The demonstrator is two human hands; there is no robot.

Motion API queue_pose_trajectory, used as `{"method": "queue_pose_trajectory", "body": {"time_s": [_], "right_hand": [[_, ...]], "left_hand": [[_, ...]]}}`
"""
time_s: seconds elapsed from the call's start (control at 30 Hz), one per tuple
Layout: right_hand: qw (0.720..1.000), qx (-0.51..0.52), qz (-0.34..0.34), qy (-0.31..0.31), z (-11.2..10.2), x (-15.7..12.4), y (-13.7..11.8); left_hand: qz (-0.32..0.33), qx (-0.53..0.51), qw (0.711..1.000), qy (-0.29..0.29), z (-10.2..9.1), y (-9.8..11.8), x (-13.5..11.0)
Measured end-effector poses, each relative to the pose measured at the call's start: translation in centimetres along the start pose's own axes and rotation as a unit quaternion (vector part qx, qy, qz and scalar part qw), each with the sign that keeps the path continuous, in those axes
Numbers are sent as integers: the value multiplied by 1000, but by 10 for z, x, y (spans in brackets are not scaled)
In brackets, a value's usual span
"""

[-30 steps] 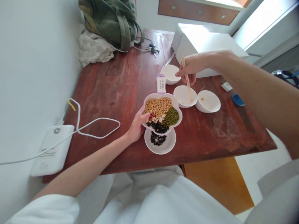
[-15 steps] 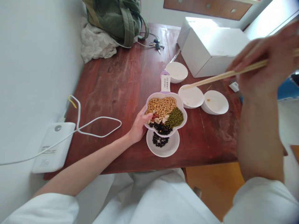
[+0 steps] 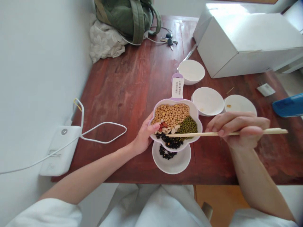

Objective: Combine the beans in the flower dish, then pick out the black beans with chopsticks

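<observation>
My left hand [image 3: 144,135] grips the left rim of a flower-shaped bowl [image 3: 196,113] holding soybeans, green mung beans, black beans and a few red and pale seeds. My right hand [image 3: 236,127] is closed on a pair of wooden chopsticks [image 3: 189,134], whose tips reach over the black beans in the bowl. A white dish [image 3: 177,162] with some black beans sits under the bowl's near edge. Three small white bowls stand beyond: one at the back [image 3: 191,71], one in the middle [image 3: 207,101], one to the right [image 3: 240,103].
A white box [image 3: 246,44] fills the table's far right. A green bag [image 3: 130,15] on a flowered cloth [image 3: 106,42] and keys [image 3: 168,39] lie at the back. A white device [image 3: 60,149] with a looped cable [image 3: 101,134] sits at the left. A blue object [image 3: 287,105] lies right.
My right hand came from the middle white bowl, swung up to the right, then down beside the flower-shaped bowl; the chopstick tips now lie over the beans. My left hand kept its grip.
</observation>
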State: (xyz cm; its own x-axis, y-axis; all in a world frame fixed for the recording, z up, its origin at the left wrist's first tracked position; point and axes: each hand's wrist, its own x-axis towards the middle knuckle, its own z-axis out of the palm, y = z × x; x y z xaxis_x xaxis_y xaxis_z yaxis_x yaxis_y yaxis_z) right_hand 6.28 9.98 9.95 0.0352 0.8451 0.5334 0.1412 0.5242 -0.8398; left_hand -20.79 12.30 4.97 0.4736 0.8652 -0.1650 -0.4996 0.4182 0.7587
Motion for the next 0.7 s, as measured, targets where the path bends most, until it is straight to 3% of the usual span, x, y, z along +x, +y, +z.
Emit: {"method": "queue_pose_trajectory", "body": {"time_s": [0.53, 0.7], "right_hand": [[994, -21, -76, -74, -7, -11, -2], [987, 34, -128, -89, -4, -12, -1]], "left_hand": [[12, 10, 1000, 0, -6, -4, 0], [23, 4, 1000, 0, -4, -6, 0]]}}
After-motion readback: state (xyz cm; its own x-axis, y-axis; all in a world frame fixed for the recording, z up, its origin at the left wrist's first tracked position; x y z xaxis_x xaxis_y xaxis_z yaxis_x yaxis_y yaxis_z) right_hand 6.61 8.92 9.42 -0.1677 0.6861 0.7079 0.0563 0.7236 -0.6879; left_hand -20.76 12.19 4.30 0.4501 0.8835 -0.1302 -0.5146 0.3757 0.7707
